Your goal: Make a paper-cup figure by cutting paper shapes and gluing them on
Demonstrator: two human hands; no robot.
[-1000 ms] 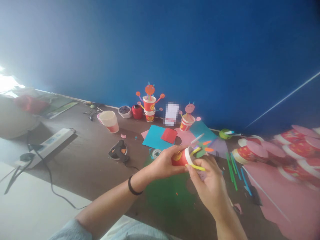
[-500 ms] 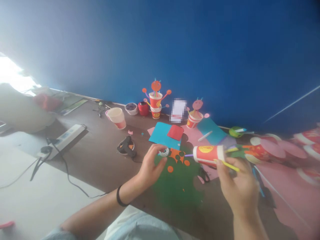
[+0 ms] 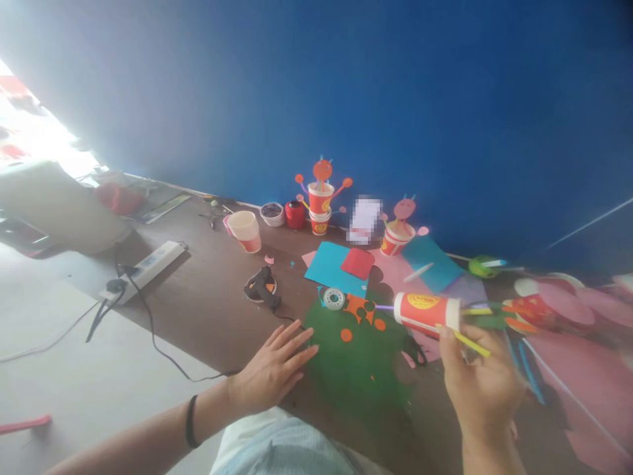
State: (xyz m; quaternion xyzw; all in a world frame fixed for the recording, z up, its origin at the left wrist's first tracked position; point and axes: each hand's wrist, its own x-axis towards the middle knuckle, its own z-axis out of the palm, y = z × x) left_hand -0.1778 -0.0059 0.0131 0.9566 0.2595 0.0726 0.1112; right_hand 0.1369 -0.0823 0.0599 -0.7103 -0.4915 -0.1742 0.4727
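My right hand (image 3: 482, 373) is closed on a red and white paper cup (image 3: 426, 314) lying on its side in the air, with yellow and purple sticks poking out of it. My left hand (image 3: 277, 366) has its fingers spread, palm down, holding nothing, by the left edge of a green sheet (image 3: 356, 369). Beyond that hand, a white tape roll (image 3: 334, 299) rests beside an orange paper scrap (image 3: 360, 309) with round holes. Small orange discs (image 3: 347, 335) lie on the green sheet.
A black glue gun (image 3: 263, 287) rests left of the tape roll. Cup figures (image 3: 320, 198) (image 3: 396, 236) stand near the wall, with a pale cup (image 3: 244, 231) further left. Blue paper (image 3: 329, 264) lies mid-table. A power strip (image 3: 148, 272) with cords is at the left, pink paper (image 3: 588, 389) at the right.
My left hand has moved away from the tape roll, back toward me, and its fingers have spread. The cup stays in my right hand. The view has shifted slightly.
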